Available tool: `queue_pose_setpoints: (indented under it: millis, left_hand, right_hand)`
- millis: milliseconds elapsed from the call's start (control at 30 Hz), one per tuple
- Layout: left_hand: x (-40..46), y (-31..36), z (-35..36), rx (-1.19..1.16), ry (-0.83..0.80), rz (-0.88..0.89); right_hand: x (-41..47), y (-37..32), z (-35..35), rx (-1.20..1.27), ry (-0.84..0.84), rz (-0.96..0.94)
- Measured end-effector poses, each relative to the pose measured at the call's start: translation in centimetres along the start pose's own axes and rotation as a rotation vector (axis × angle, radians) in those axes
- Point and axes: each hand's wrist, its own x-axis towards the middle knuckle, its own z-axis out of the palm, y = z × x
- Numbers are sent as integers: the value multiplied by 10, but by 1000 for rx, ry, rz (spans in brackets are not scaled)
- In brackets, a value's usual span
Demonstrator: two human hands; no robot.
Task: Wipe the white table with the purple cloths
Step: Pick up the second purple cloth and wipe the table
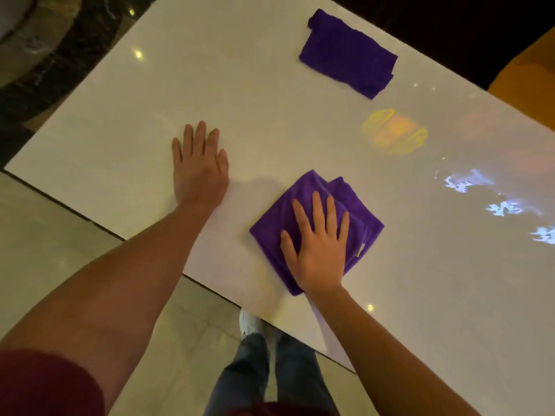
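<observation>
The white table [126, 121] fills most of the view, its near edge running from left to lower right. A folded purple cloth [276, 223] lies near that edge, and my right hand [318, 250] presses flat on it with fingers spread. My left hand [199, 166] rests flat on the bare tabletop to the left of that cloth, fingers apart, holding nothing. A second folded purple cloth [345, 54] lies alone at the far side of the table, well beyond both hands.
Coloured light patches, yellow-orange [395, 132] and bluish-white [468, 181], show on the table's right half. An orange seat [528, 85] stands past the far right edge. Pale floor tiles [45, 241] and my legs and white shoe [250, 324] are below the near edge.
</observation>
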Motion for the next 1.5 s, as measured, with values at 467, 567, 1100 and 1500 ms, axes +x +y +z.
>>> queue_pose_setpoints:
  millis: [467, 567, 1100, 1500]
  left_hand:
    - [-2, -1, 12, 42, 35, 13]
    - [0, -1, 12, 32, 48, 19]
    - [-127, 78, 11, -27, 69, -41]
    - [-186, 125, 30, -7, 22, -244]
  right_hand:
    - [219, -29, -11, 4, 14, 22]
    - [222, -24, -13, -15, 15, -20]
    - [-71, 136, -30, -35, -85, -143]
    - [134, 47, -27, 76, -1, -62]
